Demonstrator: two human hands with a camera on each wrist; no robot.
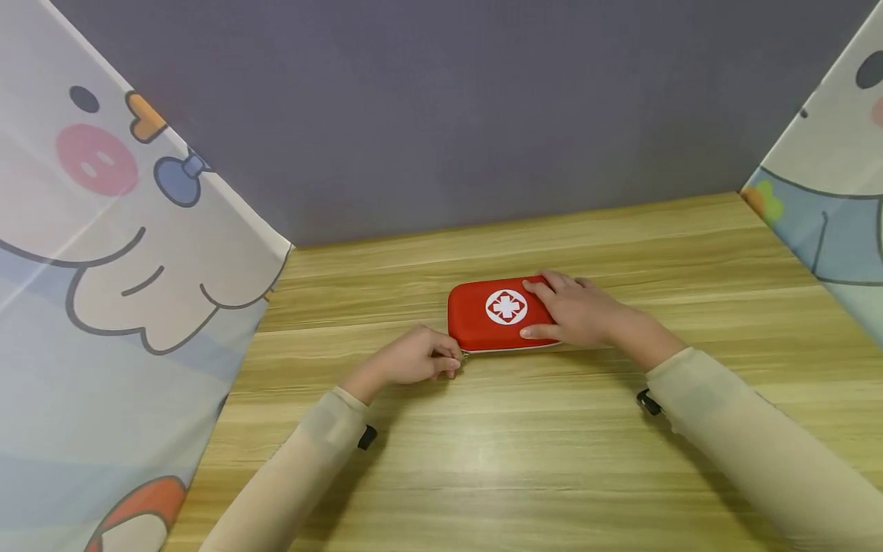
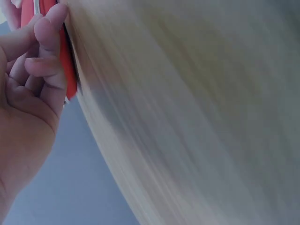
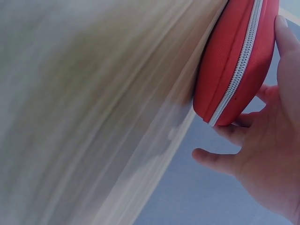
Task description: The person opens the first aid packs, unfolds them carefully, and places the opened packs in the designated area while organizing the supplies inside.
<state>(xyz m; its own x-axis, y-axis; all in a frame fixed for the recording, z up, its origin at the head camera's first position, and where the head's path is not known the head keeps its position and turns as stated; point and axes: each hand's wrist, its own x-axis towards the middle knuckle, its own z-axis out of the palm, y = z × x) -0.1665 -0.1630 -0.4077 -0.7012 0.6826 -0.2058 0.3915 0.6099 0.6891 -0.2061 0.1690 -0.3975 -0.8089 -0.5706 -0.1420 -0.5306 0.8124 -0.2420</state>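
Note:
A red zippered first-aid case (image 1: 476,322) with a white cross emblem lies flat on the wooden table. At its near left corner, my left hand (image 1: 421,356) pinches the zipper pull between thumb and fingers, hiding most of it. My right hand (image 1: 579,310) holds the other end of the case, thumb on the top near the front edge and fingers toward the far side. In the right wrist view, the silver zipper (image 3: 239,68) runs closed along the side, and one finger of the right hand sticks out past the end. The left wrist view shows the fingers curled beside the case (image 2: 69,70).
The wood-grain table (image 1: 469,475) ends at a grey-purple wall (image 1: 441,115) behind the case. Cartoon-printed panels (image 1: 159,291) stand on the left and right. Black straps (image 1: 648,402) show at the wrists, below the cream sleeves.

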